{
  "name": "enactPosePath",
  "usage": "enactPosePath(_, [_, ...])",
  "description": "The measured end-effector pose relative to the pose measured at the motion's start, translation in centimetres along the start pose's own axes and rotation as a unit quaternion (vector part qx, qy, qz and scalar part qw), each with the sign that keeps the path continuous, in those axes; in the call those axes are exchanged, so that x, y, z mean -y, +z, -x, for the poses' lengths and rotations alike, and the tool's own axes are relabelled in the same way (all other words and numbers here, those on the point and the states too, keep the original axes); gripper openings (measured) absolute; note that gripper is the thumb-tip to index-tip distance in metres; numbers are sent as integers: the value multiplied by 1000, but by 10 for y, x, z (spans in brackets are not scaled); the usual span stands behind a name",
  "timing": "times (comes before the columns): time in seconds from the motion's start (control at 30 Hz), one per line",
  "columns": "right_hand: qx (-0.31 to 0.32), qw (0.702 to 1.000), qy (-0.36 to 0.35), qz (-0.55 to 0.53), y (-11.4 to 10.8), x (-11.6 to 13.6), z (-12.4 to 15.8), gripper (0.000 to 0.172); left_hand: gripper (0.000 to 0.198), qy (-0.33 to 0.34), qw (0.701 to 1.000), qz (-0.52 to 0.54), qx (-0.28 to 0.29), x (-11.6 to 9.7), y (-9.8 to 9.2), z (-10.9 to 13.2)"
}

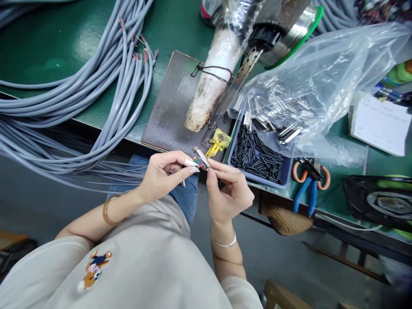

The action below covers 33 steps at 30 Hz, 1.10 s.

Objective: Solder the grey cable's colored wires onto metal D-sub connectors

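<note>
Just off the bench's front edge, my right hand (229, 186) pinches a metal multi-pin connector (201, 158) between thumb and fingertips. My left hand (167, 174) is closed, thumb against forefinger, on thin coloured wires (196, 162) that meet the connector's near side. Whether each wire is joined to a pin is too small to tell. Part of another connector (183, 183) shows below my left fingers. Right behind my fingertips lies a yellow clip-like piece (219, 141), close to a soldering iron's long metal shaft (236, 79) and a stained, white-wrapped tube (209, 83).
Grey cables (112, 86) with stripped ends loop over the left side. A blue tray (286, 178) holds short black sleeves (257, 156); a clear plastic bag (309, 86) of connectors leans over it. Blue-handled pliers (304, 193), a solder spool (298, 36) and a paper pad (381, 124) are rightward.
</note>
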State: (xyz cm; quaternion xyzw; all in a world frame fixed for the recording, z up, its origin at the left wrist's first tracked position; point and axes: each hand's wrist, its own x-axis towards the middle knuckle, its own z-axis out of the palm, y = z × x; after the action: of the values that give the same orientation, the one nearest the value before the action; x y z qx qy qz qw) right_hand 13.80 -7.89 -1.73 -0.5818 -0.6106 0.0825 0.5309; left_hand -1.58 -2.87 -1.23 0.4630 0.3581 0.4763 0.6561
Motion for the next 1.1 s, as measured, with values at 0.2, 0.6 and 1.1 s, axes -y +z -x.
enactPosePath(0.2, [7, 1000, 0, 3, 0, -1, 0, 10, 23, 41, 998, -43, 19, 0, -3, 0])
enactPosePath(0.6, [34, 988, -112, 103, 6, -3, -9, 19, 13, 251, 912, -325, -23, 0, -2, -12])
enactPosePath(1.1, [59, 994, -82, 44, 10, -6, -28, 16, 18, 313, 843, -436, -28, -16, -5, -28])
